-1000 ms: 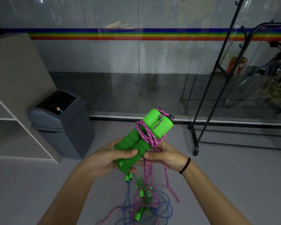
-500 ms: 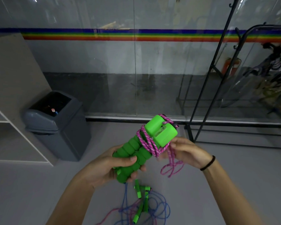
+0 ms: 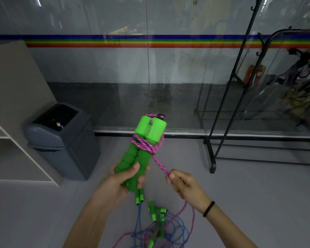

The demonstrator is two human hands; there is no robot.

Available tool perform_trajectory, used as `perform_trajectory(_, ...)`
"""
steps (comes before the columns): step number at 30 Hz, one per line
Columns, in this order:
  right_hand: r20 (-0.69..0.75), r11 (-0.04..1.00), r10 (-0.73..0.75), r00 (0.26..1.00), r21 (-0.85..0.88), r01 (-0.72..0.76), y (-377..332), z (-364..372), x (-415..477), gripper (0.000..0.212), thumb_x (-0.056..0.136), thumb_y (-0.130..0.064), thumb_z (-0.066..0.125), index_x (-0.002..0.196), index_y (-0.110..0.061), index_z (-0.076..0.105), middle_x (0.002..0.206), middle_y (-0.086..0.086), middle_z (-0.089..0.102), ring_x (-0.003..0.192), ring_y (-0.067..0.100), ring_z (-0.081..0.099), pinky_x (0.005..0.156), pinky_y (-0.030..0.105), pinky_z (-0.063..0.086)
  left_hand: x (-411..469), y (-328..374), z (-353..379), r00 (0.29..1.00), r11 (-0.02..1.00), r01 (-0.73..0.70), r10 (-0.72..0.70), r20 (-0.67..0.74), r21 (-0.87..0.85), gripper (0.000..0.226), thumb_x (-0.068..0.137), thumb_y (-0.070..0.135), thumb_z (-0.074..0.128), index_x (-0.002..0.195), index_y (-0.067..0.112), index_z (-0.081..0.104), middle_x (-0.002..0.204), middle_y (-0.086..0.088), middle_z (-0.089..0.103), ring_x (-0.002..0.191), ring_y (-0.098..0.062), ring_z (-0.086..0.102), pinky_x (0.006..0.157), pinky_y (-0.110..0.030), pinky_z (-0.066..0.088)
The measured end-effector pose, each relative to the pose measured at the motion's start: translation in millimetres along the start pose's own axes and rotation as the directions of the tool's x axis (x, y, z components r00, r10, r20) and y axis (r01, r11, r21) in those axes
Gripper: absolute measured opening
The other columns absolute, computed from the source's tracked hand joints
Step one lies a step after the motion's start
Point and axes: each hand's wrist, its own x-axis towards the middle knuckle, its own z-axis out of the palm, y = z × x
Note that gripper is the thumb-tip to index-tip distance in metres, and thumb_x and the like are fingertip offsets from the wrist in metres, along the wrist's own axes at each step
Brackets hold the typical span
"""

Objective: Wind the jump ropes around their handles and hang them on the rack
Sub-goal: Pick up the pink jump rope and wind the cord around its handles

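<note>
Both hands are busy at the lower centre of the frame. My left hand [image 3: 122, 179] grips the lower end of the paired green handles [image 3: 151, 128], fingers and thumb wrapped round them, holding them tilted up toward the middle of the frame. The pink rope [image 3: 146, 146] is looped several times round the handles just below their thick tops. One strand runs taut down to my right hand [image 3: 184, 187], which pinches it between thumb and curled fingers; the rest trails past my wrist toward the floor. Other jump ropes [image 3: 159, 222] lie tangled at the bottom edge. The black rack [image 3: 210, 156] stands at right, and a grey bin [image 3: 64, 149] at left.
</note>
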Motion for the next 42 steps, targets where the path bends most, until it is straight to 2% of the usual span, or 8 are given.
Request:
perform_trajectory(6, 0.321, 0.671, 0.015, 0.947, -0.705, 0.228, -50.9, -21.6, -18.2, 0.020, 0.096, -0.032, 0.043, 0.088, -0.019, 0.055, 0.061, -0.004, 0.050, 0.060, 0.012, 0.050, 0.059, 0.025, 0.031, 23.1, -34.0, -24.1, 0.933, 0.645, -0.083, 0.319, -0.169, 0.760, 0.020, 0.075, 0.004, 0.068, 0.086, 0.019, 0.063, 0.061, 0.008, 0.063, 0.054, -0.003, 0.052, 0.053, -0.014, 0.043)
perform_trajectory(11, 0.400, 0.579, -0.103, 0.910, -0.720, 0.383, -95.9, -33.6, -2.4, 0.019, 0.087, -0.037, 0.058, 0.089, -0.021, 0.067, 0.079, 0.004, 0.069, 0.073, 0.015, 0.056, 0.062, 0.022, 0.036, 17.3, -53.3, -28.0, 0.960, 0.317, -0.196, -0.130, 0.248, 0.928, 0.025, 0.060, 0.028, 0.053, 0.084, 0.029, 0.061, 0.065, 0.019, 0.060, 0.062, 0.005, 0.054, 0.061, -0.022, 0.043)
perform_trajectory(16, 0.221, 0.932, -0.059, 0.974, -0.338, 0.133, -73.1, -48.6, 29.6, 0.032, 0.073, -0.040, 0.072, 0.082, -0.008, 0.069, 0.073, -0.005, 0.069, 0.067, -0.001, 0.058, 0.071, 0.017, 0.046, 2.1, -30.3, -5.7, 0.852, 0.659, -0.269, -0.176, 0.492, 0.703, 0.029, 0.071, 0.016, 0.078, 0.098, 0.018, 0.068, 0.093, -0.002, 0.070, 0.084, -0.006, 0.060, 0.075, -0.022, 0.049)
perform_trajectory(19, 0.110, 0.997, 0.036, 0.993, -0.074, -0.028, -54.6, -44.7, 21.0, 0.031, 0.070, -0.037, 0.073, 0.081, -0.013, 0.057, 0.050, -0.017, 0.062, 0.052, -0.007, 0.055, 0.057, 0.012, 0.045, 3.0, -11.2, -1.4, 0.948, 0.764, -0.260, 0.084, 0.308, 0.591, 0.033, 0.067, 0.007, 0.079, 0.097, 0.013, 0.068, 0.088, 0.005, 0.071, 0.079, -0.002, 0.062, 0.072, -0.017, 0.050)
perform_trajectory(23, 0.080, 0.954, 0.017, 0.997, -0.300, 0.007, -46.8, -24.2, 14.6, 0.029, 0.096, -0.015, 0.044, 0.076, -0.008, 0.064, 0.047, -0.010, 0.035, 0.041, 0.001, 0.034, 0.047, 0.009, 0.027, 16.5, -7.5, 5.7, 0.968, 0.874, -0.191, 0.243, -0.062, 0.448, 0.035, 0.067, -0.001, 0.074, 0.094, 0.011, 0.056, 0.066, 0.006, 0.070, 0.059, -0.007, 0.063, 0.058, -0.018, 0.053)
perform_trajectory(27, 0.134, 0.774, -0.076, 0.988, -0.617, 0.143, -55.2, -21.4, 13.2, 0.031, 0.095, -0.029, 0.046, 0.084, -0.012, 0.069, 0.061, -0.002, 0.056, 0.058, 0.004, 0.052, 0.059, 0.013, 0.035, 28.9, -20.2, 5.6, 0.916, 0.838, -0.163, 0.326, -0.236, 0.521, 0.042, 0.069, -0.001, 0.076, 0.098, 0.017, 0.050, 0.071, 0.002, 0.064, 0.054, -0.007, 0.061, 0.052, -0.019, 0.051)
perform_trajectory(33, 0.248, 0.494, -0.034, 0.968, -0.838, 0.232, -77.2, -27.9, 4.0, 0.031, 0.092, -0.041, 0.047, 0.094, -0.016, 0.064, 0.092, 0.010, 0.068, 0.089, 0.026, 0.061, 0.073, 0.033, 0.044, 30.2, -38.7, -7.0, 0.948, 0.383, -0.092, 0.316, -0.036, 0.919, 0.041, 0.074, 0.008, 0.070, 0.110, 0.023, 0.056, 0.087, 0.001, 0.068, 0.076, -0.015, 0.065, 0.068, -0.020, 0.049)
perform_trajectory(42, 0.380, 0.712, -0.050, 0.924, -0.635, 0.300, -97.1, -40.8, 15.4, 0.021, 0.070, -0.040, 0.075, 0.077, -0.021, 0.071, 0.072, -0.003, 0.071, 0.064, 0.006, 0.060, 0.066, 0.030, 0.048, 11.6, -37.4, 0.3, 0.876, 0.402, -0.341, -0.192, 0.442, 0.850, 0.020, 0.073, 0.017, 0.072, 0.091, 0.017, 0.063, 0.078, 0.000, 0.062, 0.068, -0.001, 0.052, 0.062, -0.022, 0.041)
